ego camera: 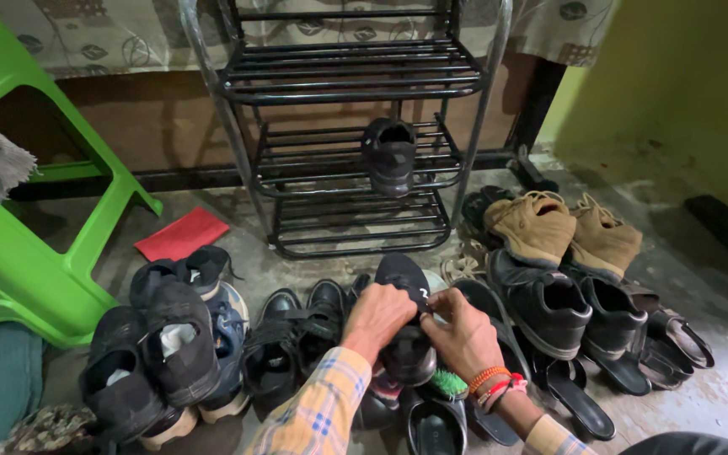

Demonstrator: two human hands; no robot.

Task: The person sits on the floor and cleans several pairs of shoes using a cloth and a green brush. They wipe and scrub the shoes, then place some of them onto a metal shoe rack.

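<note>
Both of my hands hold one black shoe [406, 286] just above the pile of footwear on the floor. My left hand [377, 316] grips its left side from above. My right hand [463, 334], with orange and red bands on the wrist, clasps its right side. The shoe's toe points away from me toward a black metal shoe rack [355, 80]. On the rack's middle shelf sits a single dark shoe [389, 154]. A green brush [449, 384] lies under my right hand.
Black shoes [170, 354] are heaped at the left, tan lace-up boots [562, 227] and black ankle boots [566, 307] at the right, sandals [676, 337] beyond. A green plastic chair [35, 253] stands at the left, a red cloth [182, 233] beside it.
</note>
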